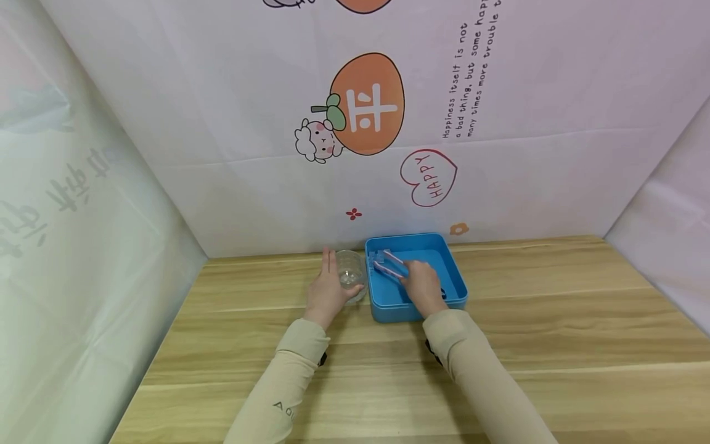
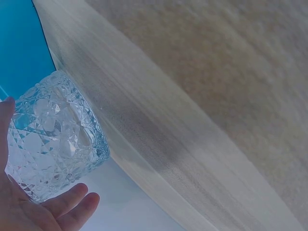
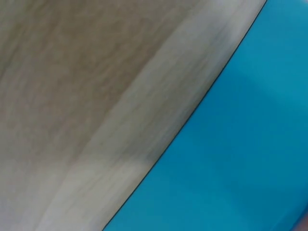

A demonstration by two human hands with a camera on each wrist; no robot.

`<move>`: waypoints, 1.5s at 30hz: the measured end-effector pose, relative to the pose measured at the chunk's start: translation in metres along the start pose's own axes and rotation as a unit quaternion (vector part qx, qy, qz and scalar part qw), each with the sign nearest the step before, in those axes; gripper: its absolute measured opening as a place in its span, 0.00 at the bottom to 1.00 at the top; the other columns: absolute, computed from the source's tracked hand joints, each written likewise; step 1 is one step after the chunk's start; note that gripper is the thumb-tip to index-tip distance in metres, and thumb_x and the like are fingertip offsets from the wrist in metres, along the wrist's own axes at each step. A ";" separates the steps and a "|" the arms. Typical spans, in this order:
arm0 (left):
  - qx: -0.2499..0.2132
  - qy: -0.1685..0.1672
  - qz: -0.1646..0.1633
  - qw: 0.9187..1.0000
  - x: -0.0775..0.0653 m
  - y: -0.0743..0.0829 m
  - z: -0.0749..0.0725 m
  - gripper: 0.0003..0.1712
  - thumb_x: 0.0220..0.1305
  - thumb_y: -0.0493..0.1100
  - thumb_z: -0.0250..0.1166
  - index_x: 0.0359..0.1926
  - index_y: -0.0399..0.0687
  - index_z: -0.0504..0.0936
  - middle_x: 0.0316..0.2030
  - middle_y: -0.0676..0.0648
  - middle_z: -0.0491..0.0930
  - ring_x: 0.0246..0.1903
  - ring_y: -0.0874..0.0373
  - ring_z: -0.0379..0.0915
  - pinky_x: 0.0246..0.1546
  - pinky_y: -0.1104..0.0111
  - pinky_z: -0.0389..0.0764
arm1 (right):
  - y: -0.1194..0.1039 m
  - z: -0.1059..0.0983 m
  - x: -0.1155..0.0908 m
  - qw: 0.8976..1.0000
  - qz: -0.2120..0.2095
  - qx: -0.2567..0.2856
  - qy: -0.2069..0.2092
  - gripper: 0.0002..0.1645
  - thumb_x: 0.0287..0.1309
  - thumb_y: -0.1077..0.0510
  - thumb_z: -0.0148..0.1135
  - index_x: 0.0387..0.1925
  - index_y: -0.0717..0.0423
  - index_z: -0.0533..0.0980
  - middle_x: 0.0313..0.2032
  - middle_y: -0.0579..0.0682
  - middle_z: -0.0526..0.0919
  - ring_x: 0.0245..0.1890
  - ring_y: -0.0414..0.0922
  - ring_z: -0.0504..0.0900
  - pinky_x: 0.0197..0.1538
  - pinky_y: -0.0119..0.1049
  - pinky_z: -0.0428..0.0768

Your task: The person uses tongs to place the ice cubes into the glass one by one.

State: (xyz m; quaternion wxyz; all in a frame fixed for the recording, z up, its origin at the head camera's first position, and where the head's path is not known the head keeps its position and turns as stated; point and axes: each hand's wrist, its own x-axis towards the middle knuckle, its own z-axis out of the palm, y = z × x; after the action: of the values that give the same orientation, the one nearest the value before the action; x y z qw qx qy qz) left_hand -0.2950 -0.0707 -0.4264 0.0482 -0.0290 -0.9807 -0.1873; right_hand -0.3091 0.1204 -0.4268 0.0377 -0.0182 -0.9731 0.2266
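Note:
A clear cut-glass cup [image 1: 349,271] with a faceted pattern stands on the table, left of a blue box [image 1: 455,271]. My left hand [image 1: 327,290] holds the cup, its thumb at the near side and its fingers along the left. In the left wrist view the glass cup [image 2: 57,130] lies between thumb and fingers. My right hand [image 1: 423,285] reaches into the box and grips pinkish tongs [image 1: 391,270], whose two arms stand apart. Their tips are by several small translucent bluish pieces [image 1: 379,256] at the box's left side. Whether the tips touch a piece, I cannot tell.
Under everything is a wooden table [image 1: 377,382]. A white printed cloth [image 1: 249,203] hangs right behind the cup and box, and further cloth [image 1: 83,277] hangs at the left. The right wrist view shows mostly the blue box wall [image 3: 231,144] and table.

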 end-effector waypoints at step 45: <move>-0.014 -0.002 -0.007 1.000 -0.001 0.001 -0.001 0.60 0.53 0.64 0.68 0.74 0.40 0.48 0.76 0.42 0.42 0.17 0.58 0.63 0.15 0.73 0.62 | 0.008 -0.008 0.002 1.000 0.001 0.021 -0.006 0.22 0.59 0.61 0.63 0.55 0.62 0.77 0.53 0.62 0.81 0.53 0.57 0.79 0.56 0.51 0.78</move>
State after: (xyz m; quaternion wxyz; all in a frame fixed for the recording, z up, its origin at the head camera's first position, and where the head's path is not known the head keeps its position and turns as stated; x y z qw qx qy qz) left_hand -0.2938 -0.0708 -0.4251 0.0444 -0.0235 -0.9782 -0.2017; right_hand -0.3107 0.1310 -0.4233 0.0320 -0.0170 -0.9683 0.2471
